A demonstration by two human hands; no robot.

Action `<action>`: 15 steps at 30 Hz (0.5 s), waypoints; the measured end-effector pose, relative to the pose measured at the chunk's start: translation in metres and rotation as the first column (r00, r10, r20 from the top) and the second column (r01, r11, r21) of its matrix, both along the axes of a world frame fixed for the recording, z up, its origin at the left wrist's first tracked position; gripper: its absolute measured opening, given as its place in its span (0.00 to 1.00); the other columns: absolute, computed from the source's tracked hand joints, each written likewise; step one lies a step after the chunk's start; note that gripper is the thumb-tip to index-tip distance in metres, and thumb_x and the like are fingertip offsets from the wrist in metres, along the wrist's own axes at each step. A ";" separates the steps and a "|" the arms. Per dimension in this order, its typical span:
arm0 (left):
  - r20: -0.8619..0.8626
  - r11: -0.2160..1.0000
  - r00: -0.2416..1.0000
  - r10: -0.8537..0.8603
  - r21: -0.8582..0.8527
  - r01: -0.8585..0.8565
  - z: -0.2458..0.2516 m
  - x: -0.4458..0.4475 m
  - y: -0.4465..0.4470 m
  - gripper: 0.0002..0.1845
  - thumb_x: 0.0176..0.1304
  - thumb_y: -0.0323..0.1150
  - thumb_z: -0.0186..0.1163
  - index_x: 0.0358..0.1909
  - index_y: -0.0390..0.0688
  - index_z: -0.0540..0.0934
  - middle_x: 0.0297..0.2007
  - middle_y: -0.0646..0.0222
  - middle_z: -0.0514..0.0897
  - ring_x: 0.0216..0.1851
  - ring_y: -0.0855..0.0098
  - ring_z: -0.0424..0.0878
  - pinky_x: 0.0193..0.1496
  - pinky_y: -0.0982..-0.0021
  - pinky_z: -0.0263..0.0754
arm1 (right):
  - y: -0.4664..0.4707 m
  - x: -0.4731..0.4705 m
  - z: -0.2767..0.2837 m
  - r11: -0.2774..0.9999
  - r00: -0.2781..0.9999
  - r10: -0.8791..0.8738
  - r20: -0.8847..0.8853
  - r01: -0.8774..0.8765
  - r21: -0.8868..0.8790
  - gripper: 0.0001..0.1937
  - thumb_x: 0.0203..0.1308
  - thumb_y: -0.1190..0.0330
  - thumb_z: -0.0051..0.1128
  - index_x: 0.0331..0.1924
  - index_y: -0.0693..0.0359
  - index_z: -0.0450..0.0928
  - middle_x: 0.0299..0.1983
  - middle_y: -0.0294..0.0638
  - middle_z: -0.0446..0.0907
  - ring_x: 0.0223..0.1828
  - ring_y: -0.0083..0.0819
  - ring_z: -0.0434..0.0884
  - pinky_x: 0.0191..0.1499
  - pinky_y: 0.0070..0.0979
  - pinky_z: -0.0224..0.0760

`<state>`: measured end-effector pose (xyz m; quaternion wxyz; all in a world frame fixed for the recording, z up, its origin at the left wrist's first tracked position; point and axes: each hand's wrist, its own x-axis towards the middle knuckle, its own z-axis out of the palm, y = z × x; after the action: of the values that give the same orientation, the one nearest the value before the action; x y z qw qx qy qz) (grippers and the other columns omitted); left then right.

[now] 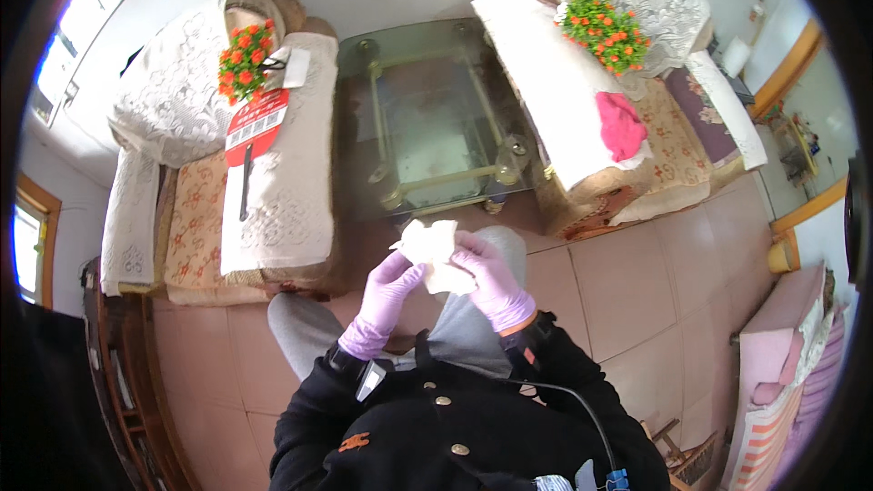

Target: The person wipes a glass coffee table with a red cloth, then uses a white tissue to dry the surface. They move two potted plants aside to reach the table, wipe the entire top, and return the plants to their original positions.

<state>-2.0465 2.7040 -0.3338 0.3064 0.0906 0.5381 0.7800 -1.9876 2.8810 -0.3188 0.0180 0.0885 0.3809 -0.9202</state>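
A crumpled white cloth or tissue (436, 252) is held up between my two hands, above my lap. My left hand (387, 293), in a thin lilac glove, pinches its lower left side with thumb and fingers. On the right side, my right hand (492, 278), gloved the same way, grips it with the fingers partly hidden behind the folds. Bright light washes out the material, so I cannot tell whether it is fabric or paper. Beyond it stands a glass-topped table (430, 119).
Sofas with lace covers flank the table. On the left armrest (300, 170) lie artificial orange flowers (245, 61) and a red hand fan (257, 124). The right armrest (539, 82) bears a pink cloth (620, 126) and more orange flowers (605, 31). A cable (580, 399) runs over my right sleeve.
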 end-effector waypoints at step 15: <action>0.133 0.989 0.984 0.121 0.064 -0.130 0.000 -0.006 0.012 0.17 0.70 0.24 0.55 0.59 0.34 0.74 0.47 0.66 0.84 0.46 0.76 0.83 0.46 0.76 0.81 | -0.007 -0.012 -0.022 0.929 0.981 -0.164 -0.107 0.190 0.317 0.06 0.66 0.73 0.55 0.44 0.63 0.78 0.38 0.33 0.79 0.40 0.18 0.77 0.44 0.18 0.72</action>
<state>-2.0522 2.7155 -0.3336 0.2870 0.0172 0.4932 0.8210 -1.9994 2.8737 -0.3409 -0.0951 0.0880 0.5187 -0.8451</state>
